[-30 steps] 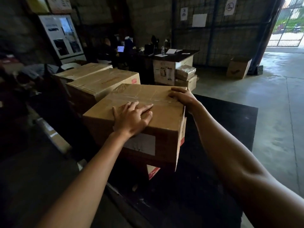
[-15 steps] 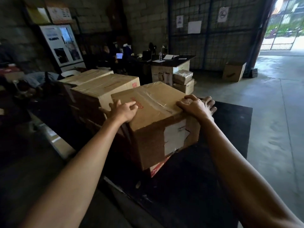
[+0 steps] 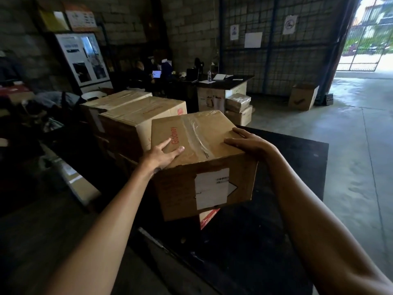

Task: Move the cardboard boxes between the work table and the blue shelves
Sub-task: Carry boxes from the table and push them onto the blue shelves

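Left hand [image 3: 162, 153]: I see fingers spread flat on the lid. Taped cardboard box [image 3: 200, 162]: atop another box on the dark work table [image 3: 297, 167], since rotated, label facing me; ready to lift, I judge. Right hand [image 3: 247, 142]: splayed over far corner.

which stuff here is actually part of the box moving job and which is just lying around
Part of the job:
- taped box under both hands, left hand, right hand
- two boxes behind it
- black work table

Just lying about:
- open box by the mesh wall
- desk with papers and a bottle
- wrapped parcels beside the desk
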